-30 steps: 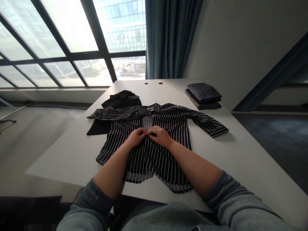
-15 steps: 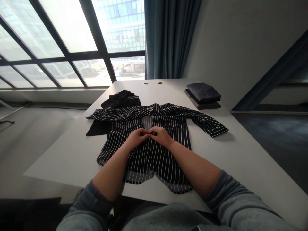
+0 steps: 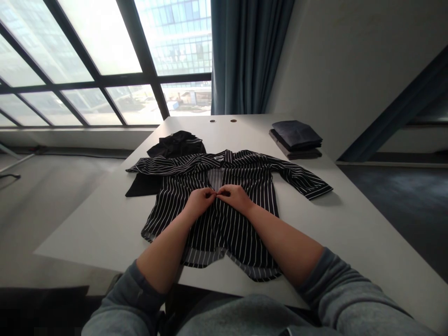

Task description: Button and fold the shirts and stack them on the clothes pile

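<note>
A black shirt with white stripes (image 3: 245,233) lies spread on the table, its collar at the far side and its sleeves stretched out to left and right. The upper front is parted, and the paler inside of the back shows there. My left hand (image 3: 200,201) pinches the front edge of the shirt at mid-chest. Right beside it my right hand (image 3: 235,198) pinches the other front edge, fingertips touching those of the left. Whatever small part sits between the fingertips, such as a button, is hidden.
The white table (image 3: 350,242) runs toward the window. A crumpled black garment (image 3: 177,144) lies at the back left, and a flat black cloth (image 3: 143,185) sticks out from under the left sleeve. A stack of folded dark clothes (image 3: 297,135) stands at the back right.
Both hands stay at the same spot on the shirt front, with only slight shifts of the fingers. The shirt and the other clothes lie as before.
</note>
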`<state>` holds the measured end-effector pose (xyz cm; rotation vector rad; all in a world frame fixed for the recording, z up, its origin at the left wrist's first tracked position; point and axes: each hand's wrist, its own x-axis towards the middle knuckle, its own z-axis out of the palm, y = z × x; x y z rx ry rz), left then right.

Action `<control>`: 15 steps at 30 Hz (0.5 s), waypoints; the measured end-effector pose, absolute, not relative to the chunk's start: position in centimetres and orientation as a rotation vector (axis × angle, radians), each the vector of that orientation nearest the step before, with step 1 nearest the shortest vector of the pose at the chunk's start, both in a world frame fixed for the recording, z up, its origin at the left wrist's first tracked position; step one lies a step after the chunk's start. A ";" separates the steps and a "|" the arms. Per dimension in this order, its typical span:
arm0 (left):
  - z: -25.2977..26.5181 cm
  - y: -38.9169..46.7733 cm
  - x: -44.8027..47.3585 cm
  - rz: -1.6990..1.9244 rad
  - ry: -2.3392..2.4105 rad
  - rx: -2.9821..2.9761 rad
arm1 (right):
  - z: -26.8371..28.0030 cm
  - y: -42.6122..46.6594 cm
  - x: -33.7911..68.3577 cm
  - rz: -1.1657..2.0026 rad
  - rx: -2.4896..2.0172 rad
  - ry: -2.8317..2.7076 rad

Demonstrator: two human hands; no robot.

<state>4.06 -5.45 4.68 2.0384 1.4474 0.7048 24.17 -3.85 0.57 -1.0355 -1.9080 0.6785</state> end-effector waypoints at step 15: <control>3.1 -4.4 3.6 0.741 1.288 1.701 | 1.1 -4.2 24.1 0.659 -0.970 -1.925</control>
